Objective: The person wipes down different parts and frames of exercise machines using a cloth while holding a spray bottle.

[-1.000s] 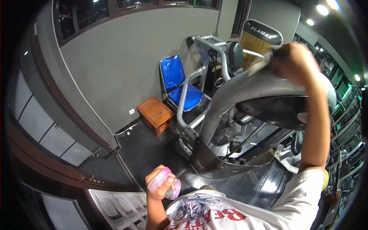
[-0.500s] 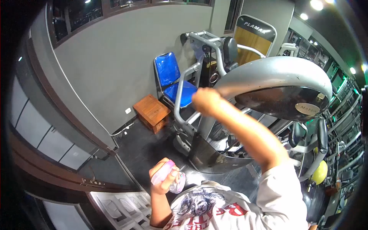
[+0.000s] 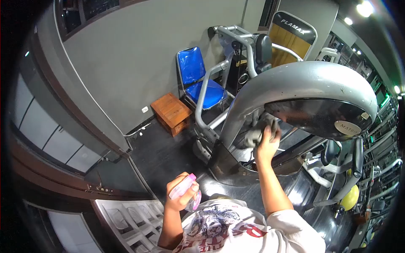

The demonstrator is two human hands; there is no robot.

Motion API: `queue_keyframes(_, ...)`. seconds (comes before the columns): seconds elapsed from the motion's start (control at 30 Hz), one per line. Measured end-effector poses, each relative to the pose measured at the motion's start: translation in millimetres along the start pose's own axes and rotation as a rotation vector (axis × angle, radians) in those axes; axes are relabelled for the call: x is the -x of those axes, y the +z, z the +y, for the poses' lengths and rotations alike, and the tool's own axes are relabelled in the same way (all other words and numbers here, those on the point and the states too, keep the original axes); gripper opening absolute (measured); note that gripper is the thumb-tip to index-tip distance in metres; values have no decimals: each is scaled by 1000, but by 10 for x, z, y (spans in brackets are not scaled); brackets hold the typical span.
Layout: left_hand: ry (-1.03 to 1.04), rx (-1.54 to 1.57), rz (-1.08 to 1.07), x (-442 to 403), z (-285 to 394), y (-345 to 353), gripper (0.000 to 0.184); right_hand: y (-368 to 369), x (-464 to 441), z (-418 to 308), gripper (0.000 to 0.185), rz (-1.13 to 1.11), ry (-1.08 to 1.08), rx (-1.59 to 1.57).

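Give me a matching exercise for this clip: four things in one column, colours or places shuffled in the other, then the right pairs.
1. chair
2. bottle
3. low box
4. cloth

A. in the right hand
B. brown
C. in the left hand
D. blue

Pairs: 1-D, 2-C, 3-B, 4-A

Blk floor (image 3: 154, 154), w/ wood box (image 3: 171, 110), blue chair (image 3: 192, 67), gray mach. (image 3: 295, 80)

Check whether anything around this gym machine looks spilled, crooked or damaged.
The curved silver frame has small dark marks on its upper surface, possibly chips or dirt. Nothing visible looks spilled or toppled; the blue chair and wooden stool stand upright.
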State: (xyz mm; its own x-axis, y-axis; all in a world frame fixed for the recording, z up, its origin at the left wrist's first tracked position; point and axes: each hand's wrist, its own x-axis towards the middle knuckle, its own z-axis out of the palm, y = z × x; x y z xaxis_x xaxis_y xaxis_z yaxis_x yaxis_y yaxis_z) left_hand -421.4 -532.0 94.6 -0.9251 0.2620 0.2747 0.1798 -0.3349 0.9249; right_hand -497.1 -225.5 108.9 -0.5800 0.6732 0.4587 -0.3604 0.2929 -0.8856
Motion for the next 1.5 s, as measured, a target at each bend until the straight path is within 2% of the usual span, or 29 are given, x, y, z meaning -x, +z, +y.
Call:
queue_keyframes(0.03, -10, 0, -9, -13, 7, 39, 9, 142, -56, -38, 57, 86, -11, -118)
queue_keyframes(0.1, -19, -14, -27, -31, 18, 95, 8, 397, -172, 25, 56, 73, -204, 9)
queue_keyframes(0.17, -19, -40, -44, -9, 15, 125, 7, 721, -189, 248, 58, -57, -221, -240)
queue_keyframes(0.2, -28, -68, -69, 12, -1, 116, 12, 771, -198, 524, 56, 89, -403, 109)
queue_keyframes(0.3, -62, -52, -18, 61, -20, 143, 12, 689, -57, 897, 56, -62, -342, 205)
queue_keyframes(0.43, -78, -98, 47, 24, 18, 277, 6, 425, 141, 1817, 51, -254, -304, 452)
queue_keyframes(0.47, -76, -118, 41, 8, 21, 301, 6, 422, 66, 1900, 50, -252, -301, 352)
queue_keyframes(0.5, -88, -140, 31, 34, 32, 335, 6, 417, 44, 1759, 50, -224, -302, 309)
queue_keyframes(0.57, -105, -134, 55, -5, 30, 426, 6, 504, -249, 906, 51, -155, -318, 218)
queue_keyframes(0.6, -121, -128, 65, -6, 23, 487, 6, 556, -336, 519, 53, -107, -303, 24)
queue_keyframes(0.7, -105, -155, 76, -63, -30, 670, 6, 602, -329, 520, 56, -87, -282, -97)
queue_keyframes(0.73, -78, -193, 63, -60, -78, 715, 5, 625, -308, 529, 56, -63, -372, -78)
queue_keyframes(0.77, -79, -203, 65, -71, -95, 773, 5, 488, -307, 679, 54, -150, -503, 356)
queue_keyframes(0.83, -83, -226, 78, -50, -119, 894, 4, 483, -187, 1090, 51, -205, -619, 335)
queue_keyframes(0.93, -56, -208, 98, -13, -113, 1095, 3, 364, -13, 1973, 45, -318, -593, 319)
queue_keyframes(1.0, -81, -167, 145, 57, -186, 1184, 1, 340, -16, 2141, 45, -387, -423, 275)
queue_keyframes(1.07, -49, -185, 160, 148, -288, 1236, 1, 268, -102, 1881, 49, -472, -236, 257)
queue_keyframes(1.2, -130, -163, 169, 139, -272, 1387, 2, 364, -362, 325, 60, -326, -230, -170)
queue_keyframes(1.23, -160, -169, 171, 110, -247, 1412, 2, 369, -379, 132, 58, -319, -133, -304)
queue_keyframes(1.3, -164, -231, 155, 94, -186, 1419, 2, 415, -406, 71, 55, -286, -65, -353)
queue_keyframes(1.37, -110, -333, 124, 73, -121, 1393, 4, 399, -455, 485, 51, -430, -255, -64)
queue_keyframes(1.4, -117, -251, 184, 127, -172, 1382, 4, 424, -438, 756, 49, -500, -355, 83)
queue_keyframes(1.5, -116, -228, 266, 216, -183, 1377, 5, 414, -57, 1435, 47, -400, -555, 363)
